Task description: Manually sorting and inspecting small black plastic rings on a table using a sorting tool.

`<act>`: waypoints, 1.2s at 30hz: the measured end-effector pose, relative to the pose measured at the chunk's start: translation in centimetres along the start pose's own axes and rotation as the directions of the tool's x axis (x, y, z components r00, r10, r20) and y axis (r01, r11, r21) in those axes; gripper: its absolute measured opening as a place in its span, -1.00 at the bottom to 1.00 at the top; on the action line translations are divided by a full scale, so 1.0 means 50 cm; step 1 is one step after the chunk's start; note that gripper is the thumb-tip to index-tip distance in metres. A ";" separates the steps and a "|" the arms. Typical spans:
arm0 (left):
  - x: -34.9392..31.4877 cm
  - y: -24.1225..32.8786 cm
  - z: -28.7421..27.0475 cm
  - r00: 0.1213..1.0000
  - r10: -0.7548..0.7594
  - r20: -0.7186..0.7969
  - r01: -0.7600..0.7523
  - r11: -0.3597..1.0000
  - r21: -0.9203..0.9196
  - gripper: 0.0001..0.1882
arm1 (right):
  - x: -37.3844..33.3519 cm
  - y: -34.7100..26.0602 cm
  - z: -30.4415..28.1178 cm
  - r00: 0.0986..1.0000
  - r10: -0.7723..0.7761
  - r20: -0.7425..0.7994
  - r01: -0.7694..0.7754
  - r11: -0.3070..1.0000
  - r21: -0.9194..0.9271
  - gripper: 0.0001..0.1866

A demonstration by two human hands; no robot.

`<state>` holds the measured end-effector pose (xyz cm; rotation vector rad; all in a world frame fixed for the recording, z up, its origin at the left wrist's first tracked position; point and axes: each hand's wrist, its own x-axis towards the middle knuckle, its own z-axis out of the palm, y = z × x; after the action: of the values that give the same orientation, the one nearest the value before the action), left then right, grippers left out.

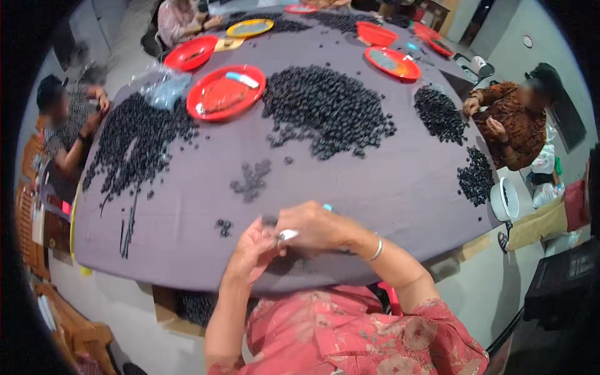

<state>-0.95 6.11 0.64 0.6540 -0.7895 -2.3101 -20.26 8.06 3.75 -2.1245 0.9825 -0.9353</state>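
My two hands meet over the near edge of the grey-covered table (187,250). My left hand (251,253) pinches what looks like a small black piece (270,220), blurred by motion. Closed around a slim white and teal tool, my right hand (312,224) touches the left one. The tool's white tip (288,235) points at the left fingers, and its teal end (327,207) shows behind the right hand; the middle is hidden. Just beyond lie a loose cluster of small black pieces (251,180) and a smaller group (224,227).
Large heaps of black pieces (328,109) cover the table's middle and left (134,140). A red plate (259,94) carries a white and teal item. A clear plastic bag (165,87) lies beside it. People sit at left, right and far side. A white pot (505,200) stands at right.
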 end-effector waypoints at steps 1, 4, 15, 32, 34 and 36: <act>0.010 0.002 -0.002 0.999 0.041 0.027 -0.042 0.999 0.016 -0.55 | 0.006 0.006 -0.009 0.998 -0.055 -0.033 0.055 0.998 -0.006 -0.87; 0.022 -0.013 -0.019 0.997 0.070 -0.012 -0.070 0.997 0.039 -0.50 | 0.006 0.008 -0.022 0.994 -0.076 -0.079 0.078 0.997 0.025 -0.90; 0.030 0.008 -0.011 0.965 0.247 0.087 -0.232 0.961 -0.152 -0.62 | 0.009 0.013 -0.038 0.974 0.008 -0.227 -0.047 0.985 -0.167 -0.81; 0.029 -0.007 -0.017 0.969 0.247 0.009 -0.242 0.955 -0.173 -0.66 | 0.006 0.007 0.001 0.975 -0.076 -0.207 -0.010 0.923 -0.385 -0.77; 0.030 -0.008 -0.019 0.966 0.256 0.047 -0.245 0.955 -0.169 -0.67 | 0.005 0.007 0.001 0.977 -0.062 -0.202 -0.018 0.927 -0.375 -0.78; 0.029 -0.007 -0.019 0.968 0.247 0.047 -0.236 0.956 -0.174 -0.68 | 0.003 0.011 0.001 0.981 -0.034 -0.190 -0.037 0.933 -0.358 -0.80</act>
<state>-1.51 5.00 -0.64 0.3826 -0.6571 -2.1538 -20.37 7.67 3.36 -2.3617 1.3409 -1.0406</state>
